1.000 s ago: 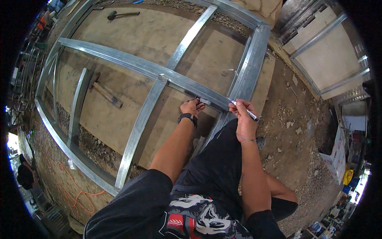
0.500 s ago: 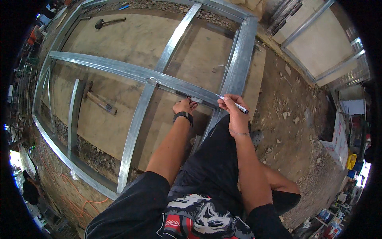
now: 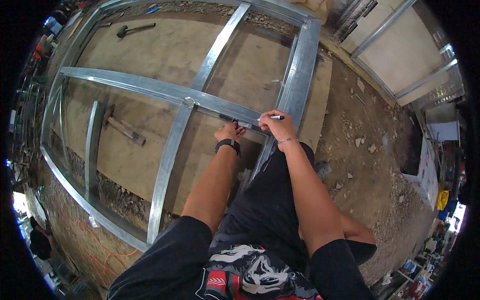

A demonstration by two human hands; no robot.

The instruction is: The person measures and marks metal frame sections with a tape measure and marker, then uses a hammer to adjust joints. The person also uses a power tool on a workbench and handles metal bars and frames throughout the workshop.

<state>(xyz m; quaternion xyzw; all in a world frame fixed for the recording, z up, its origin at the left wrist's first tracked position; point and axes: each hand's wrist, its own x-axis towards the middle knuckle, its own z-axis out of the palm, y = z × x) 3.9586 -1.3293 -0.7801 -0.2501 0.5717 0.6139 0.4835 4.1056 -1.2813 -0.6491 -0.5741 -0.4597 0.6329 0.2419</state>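
A marker pen (image 3: 276, 118) with a white and dark barrel is pinched in my right hand (image 3: 277, 126). Its tip points left, at the edge of the silver metal crossbar (image 3: 150, 90). My left hand (image 3: 229, 132), with a dark watch on the wrist, is closed at the near side of that crossbar. Dark and shiny bits show at its fingertips, too small to name. A short pale metal strip (image 3: 244, 124) lies between the two hands along the bar. The crossbar belongs to a large metal frame (image 3: 306, 60) lying low before me.
Within the frame's openings lie brown boards (image 3: 150, 45), a wooden-handled hammer (image 3: 126, 131) and a dark-headed mallet (image 3: 135, 30). An orange cord (image 3: 102, 260) trails at lower left. Stony ground (image 3: 360, 145) stretches to the right, with a panel (image 3: 405, 55) at the back.
My right hand has moved left and slightly down along the crossbar, bringing the marker pen closer to my left hand. The pen now lies flatter. My left hand has barely moved.
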